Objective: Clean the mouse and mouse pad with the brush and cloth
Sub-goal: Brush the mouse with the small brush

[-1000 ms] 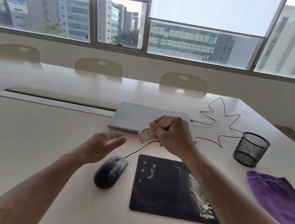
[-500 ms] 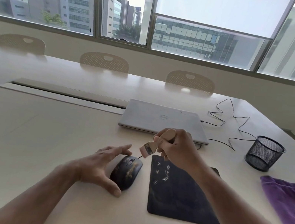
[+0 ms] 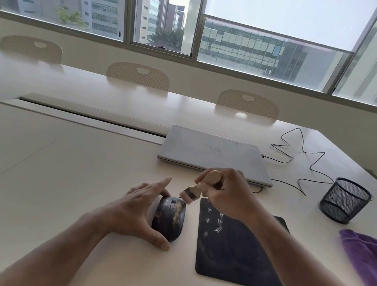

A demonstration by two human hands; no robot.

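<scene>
A dark wired mouse (image 3: 170, 217) streaked with pale dust lies on the white table, left of a dark mouse pad (image 3: 234, 248) that carries white specks. My left hand (image 3: 138, 212) cups the mouse from its left side, thumb at the near end, fingers at the far end. My right hand (image 3: 228, 194) grips a small brush (image 3: 196, 189) by its wooden handle. Its bristles hang just above the mouse's front. A purple cloth (image 3: 372, 261) lies at the right edge of the table.
A closed silver laptop (image 3: 213, 152) lies behind the hands, with a thin black cable (image 3: 303, 152) looping to its right. A black mesh cup (image 3: 345, 200) stands at the right. Three chair backs line the far side of the table.
My left hand has come down and closed around the mouse's side. My right hand has brought the brush from over the laptop's edge down to the front of the mouse.
</scene>
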